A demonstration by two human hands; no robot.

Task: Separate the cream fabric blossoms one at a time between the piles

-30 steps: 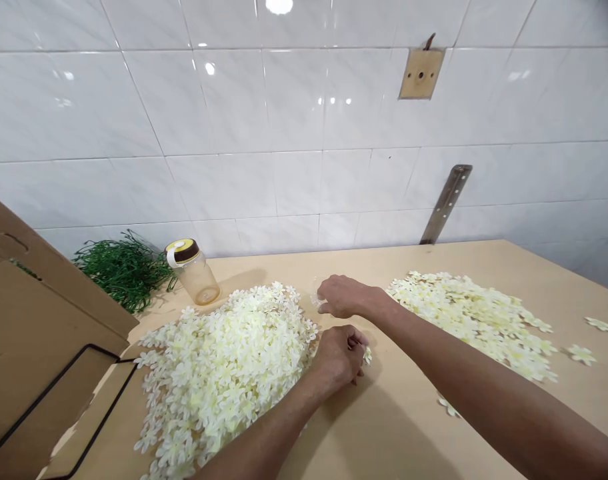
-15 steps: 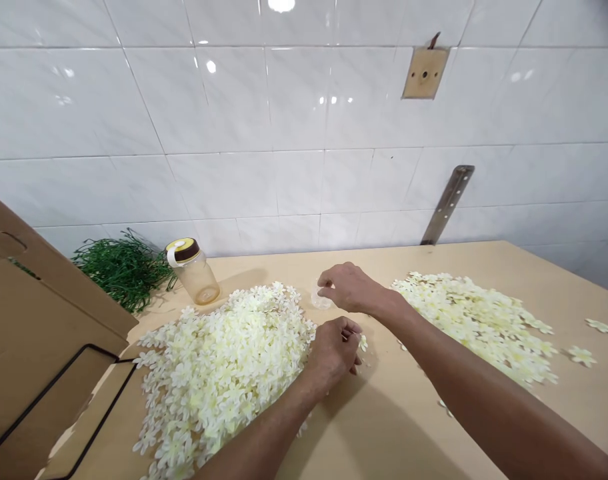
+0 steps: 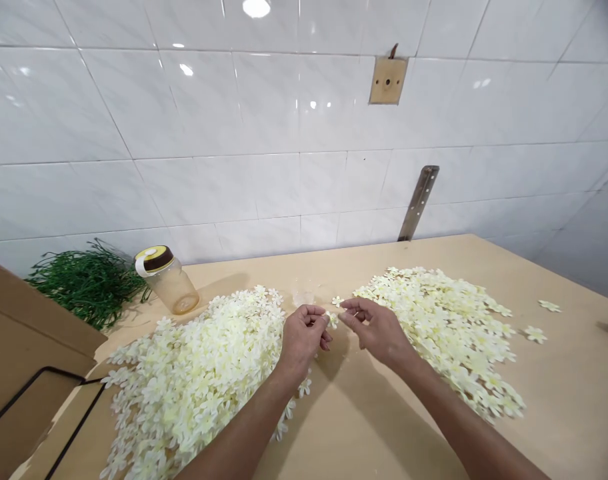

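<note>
My left hand [image 3: 304, 339] pinches a small pale artificial flower [image 3: 333, 320] between thumb and fingertips, above the table. Facing it from the right is my right hand [image 3: 377, 328], thumb and forefinger drawn together close to that flower; whatever they hold is too small to make out. Another flower [image 3: 337, 301] shows just behind the right fingertips, and I cannot tell whether they touch it. A small clear dish [image 3: 303, 298] sits behind my left hand. A large heap of white-yellow flowers [image 3: 199, 373] lies by my left forearm, and a flatter spread of flowers [image 3: 449, 327] beyond my right.
A clear bottle with a brown and yellow lid [image 3: 168, 280] stands at the back left, beside green artificial stems [image 3: 87, 280]. At the left edge are a cardboard box [image 3: 29, 333] and a black wire frame [image 3: 79, 427]. A metal bracket [image 3: 419, 203] leans against the tiled wall.
My right hand has come away from the clear dish toward my left hand, and the fingertips now nearly meet at the flower. The left hand has risen slightly. The view has swung right.
</note>
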